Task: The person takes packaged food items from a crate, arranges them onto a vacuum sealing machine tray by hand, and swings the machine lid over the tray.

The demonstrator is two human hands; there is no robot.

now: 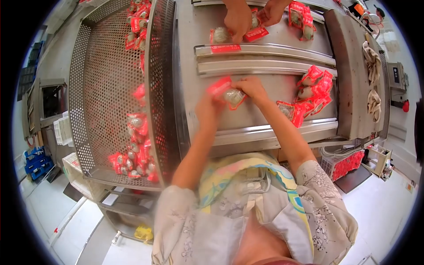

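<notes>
Between my two hands is a red-and-clear packet point(233, 96) with a round, greyish item showing through its clear part. My right hand point(252, 86) pinches it at its upper right edge, fingers closed. Smeared by motion, my left hand point(209, 107) is closed at the packet's red left end. To the right, a pile of similar packets point(312, 92) lies on the steel work surface point(256, 114). More red packets point(138, 152) sit along the right side of a perforated metal tray point(108, 84), left of my left arm.
Across the metal rails point(265, 66), another person's hands point(238, 21) handle packets point(254, 33). Further packets point(301, 20) lie at the upper right. A raised steel ledge point(353, 75) with cloths point(372, 64) borders the right side. The tray's tall wall point(160, 84) stands beside the work surface.
</notes>
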